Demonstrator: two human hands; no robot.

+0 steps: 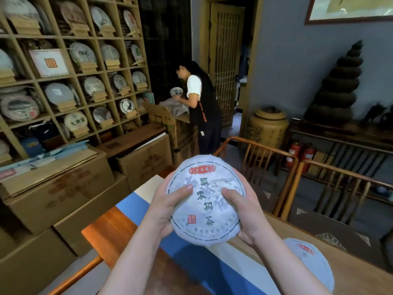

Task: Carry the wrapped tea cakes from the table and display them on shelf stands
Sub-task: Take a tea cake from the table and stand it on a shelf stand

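A round tea cake (207, 207) in white paper with a red label and dark characters is held up above the table, face toward me. My left hand (164, 206) grips its left edge, thumb on the front. My right hand (244, 211) grips its right edge the same way. Another wrapped tea cake (310, 262) lies on the wooden table (361, 279) at the lower right, partly hidden by my right forearm. The shelf unit (70, 77) on the left wall holds several wrapped cakes on wooden stands.
Stacked cardboard boxes (63, 188) stand below the shelves on the left. A person (202, 107) bends over an open box at the shelf's far end. Wooden chairs (265, 167) line the table's right side. A ceramic jar (268, 126) and fire extinguishers (297, 154) sit by the wall.
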